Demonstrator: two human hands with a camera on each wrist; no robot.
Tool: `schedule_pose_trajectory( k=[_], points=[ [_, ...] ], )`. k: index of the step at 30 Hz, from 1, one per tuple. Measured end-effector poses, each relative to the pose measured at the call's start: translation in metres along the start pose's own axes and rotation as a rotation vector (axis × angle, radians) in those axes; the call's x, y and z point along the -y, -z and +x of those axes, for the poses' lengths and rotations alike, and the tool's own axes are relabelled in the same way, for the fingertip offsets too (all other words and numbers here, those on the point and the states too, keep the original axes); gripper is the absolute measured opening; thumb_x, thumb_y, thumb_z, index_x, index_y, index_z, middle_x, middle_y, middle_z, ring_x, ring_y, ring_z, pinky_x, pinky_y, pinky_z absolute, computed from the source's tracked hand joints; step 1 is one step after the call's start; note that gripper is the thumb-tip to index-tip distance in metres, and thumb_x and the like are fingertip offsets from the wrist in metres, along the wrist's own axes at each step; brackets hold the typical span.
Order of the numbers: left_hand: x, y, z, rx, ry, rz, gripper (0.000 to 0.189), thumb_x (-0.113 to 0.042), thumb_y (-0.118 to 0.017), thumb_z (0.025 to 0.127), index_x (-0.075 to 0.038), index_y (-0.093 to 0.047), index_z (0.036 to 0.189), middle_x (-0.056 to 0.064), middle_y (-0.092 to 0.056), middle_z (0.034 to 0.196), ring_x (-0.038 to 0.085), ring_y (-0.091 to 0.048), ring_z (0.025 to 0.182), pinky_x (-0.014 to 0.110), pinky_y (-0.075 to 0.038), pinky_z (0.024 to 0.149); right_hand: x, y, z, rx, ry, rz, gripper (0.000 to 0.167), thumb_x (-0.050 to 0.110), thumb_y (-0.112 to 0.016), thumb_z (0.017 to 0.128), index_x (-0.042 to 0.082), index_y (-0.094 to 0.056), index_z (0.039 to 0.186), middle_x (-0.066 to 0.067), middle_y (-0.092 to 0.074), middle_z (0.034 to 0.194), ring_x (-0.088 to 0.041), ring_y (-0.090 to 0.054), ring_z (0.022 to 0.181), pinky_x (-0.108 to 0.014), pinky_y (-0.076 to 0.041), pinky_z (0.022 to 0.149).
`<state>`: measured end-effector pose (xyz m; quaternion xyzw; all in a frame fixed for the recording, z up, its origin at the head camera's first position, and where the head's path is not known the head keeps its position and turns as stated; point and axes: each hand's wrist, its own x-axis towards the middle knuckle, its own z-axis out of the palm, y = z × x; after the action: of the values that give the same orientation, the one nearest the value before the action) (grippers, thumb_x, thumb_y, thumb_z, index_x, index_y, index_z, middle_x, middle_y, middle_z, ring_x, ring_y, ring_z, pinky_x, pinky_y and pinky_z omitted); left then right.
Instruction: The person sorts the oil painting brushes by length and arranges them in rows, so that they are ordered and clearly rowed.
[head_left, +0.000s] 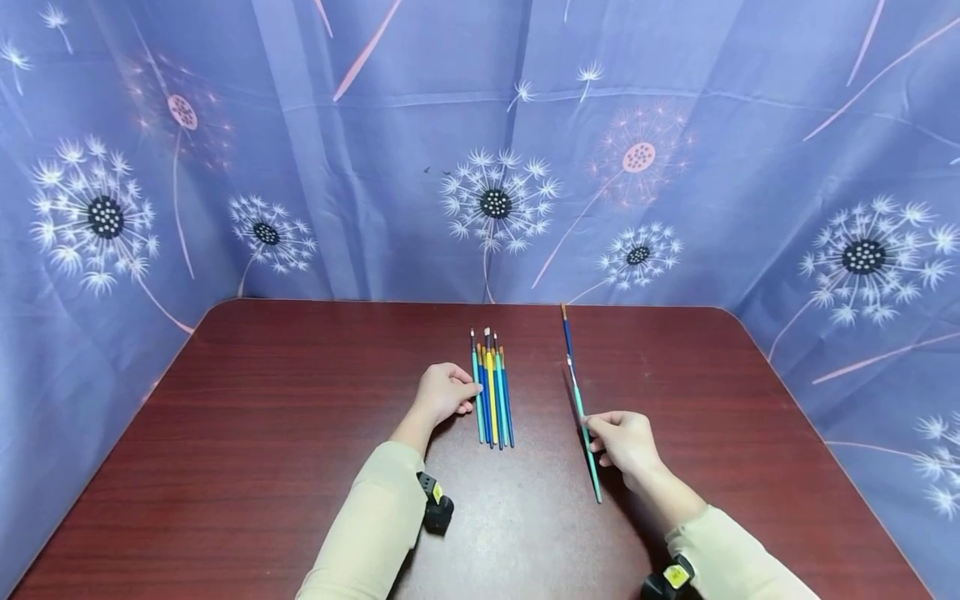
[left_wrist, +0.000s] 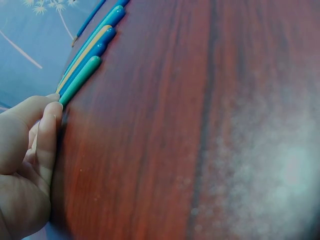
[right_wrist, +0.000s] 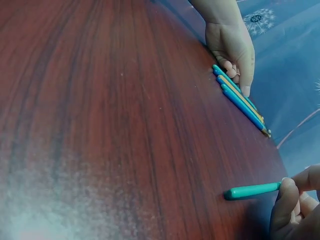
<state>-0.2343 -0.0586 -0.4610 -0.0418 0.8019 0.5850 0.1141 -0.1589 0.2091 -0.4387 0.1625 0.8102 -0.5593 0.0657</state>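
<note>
In the head view, several paintbrushes (head_left: 492, 400) with teal, blue and yellow handles lie side by side, bristles toward the back. My left hand (head_left: 447, 390) pinches the leftmost teal paintbrush (left_wrist: 80, 80) with thumb and finger, at the row's left edge. To the right, my right hand (head_left: 624, 442) grips another teal paintbrush (head_left: 585, 433) by its handle, thumb and fingertips around it. Its rounded handle end (right_wrist: 250, 191) points toward me. A blue paintbrush (head_left: 567, 333) with golden bristles shows just beyond its pale tip; where the two overlap, its lower part is hidden.
A dark red wooden table (head_left: 262, 433) carries everything. Behind and beside it hangs a blue curtain (head_left: 390, 183) with dandelion prints. Light glares off the tabletop near me. A black camera (head_left: 437, 504) sits on the left wrist.
</note>
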Motion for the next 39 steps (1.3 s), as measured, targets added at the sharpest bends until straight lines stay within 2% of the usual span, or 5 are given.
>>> schedule_pose_trajectory(
  k=[8, 18, 28, 39],
  points=[
    [-0.002, 0.001, 0.000, 0.006, 0.023, -0.009, 0.016, -0.010, -0.071, 0.083, 0.000, -0.061, 0.089, 0.008, -0.064, 0.070, 0.009, -0.059, 0.046, 0.022, -0.054, 0.048, 0.001, 0.007, -0.004, 0.047, -0.039, 0.009, 0.029, 0.012, -0.060, 0.086, -0.010, -0.064, 0.105, 0.003, -0.057, 0.065, -0.004, -0.056, 0.052, -0.019, -0.046, 0.042],
    [-0.003, -0.001, -0.001, -0.003, 0.011, -0.003, 0.016, -0.010, -0.071, 0.083, 0.001, -0.061, 0.089, 0.008, -0.064, 0.070, 0.008, -0.058, 0.046, 0.022, -0.054, 0.048, -0.005, 0.013, -0.009, 0.056, -0.066, 0.001, 0.026, 0.010, -0.057, 0.085, -0.009, -0.065, 0.100, 0.005, -0.056, 0.063, -0.004, -0.058, 0.051, -0.019, -0.046, 0.041],
    [-0.002, -0.002, 0.000, -0.005, 0.017, -0.002, 0.017, -0.011, -0.071, 0.083, 0.000, -0.061, 0.090, 0.007, -0.063, 0.071, 0.008, -0.058, 0.047, 0.023, -0.055, 0.049, -0.007, 0.014, -0.014, 0.055, -0.079, -0.021, 0.017, 0.012, -0.060, 0.084, -0.005, -0.064, 0.088, 0.004, -0.057, 0.060, -0.007, -0.060, 0.050, -0.020, -0.045, 0.040],
    [-0.002, -0.002, 0.000, -0.001, 0.021, -0.007, 0.017, -0.011, -0.071, 0.084, 0.000, -0.061, 0.090, 0.007, -0.062, 0.070, 0.009, -0.058, 0.047, 0.022, -0.054, 0.049, -0.007, 0.013, -0.014, 0.046, -0.082, -0.048, 0.020, 0.013, -0.059, 0.085, -0.005, -0.064, 0.092, 0.004, -0.057, 0.062, -0.006, -0.060, 0.050, -0.020, -0.046, 0.041]
  ],
)
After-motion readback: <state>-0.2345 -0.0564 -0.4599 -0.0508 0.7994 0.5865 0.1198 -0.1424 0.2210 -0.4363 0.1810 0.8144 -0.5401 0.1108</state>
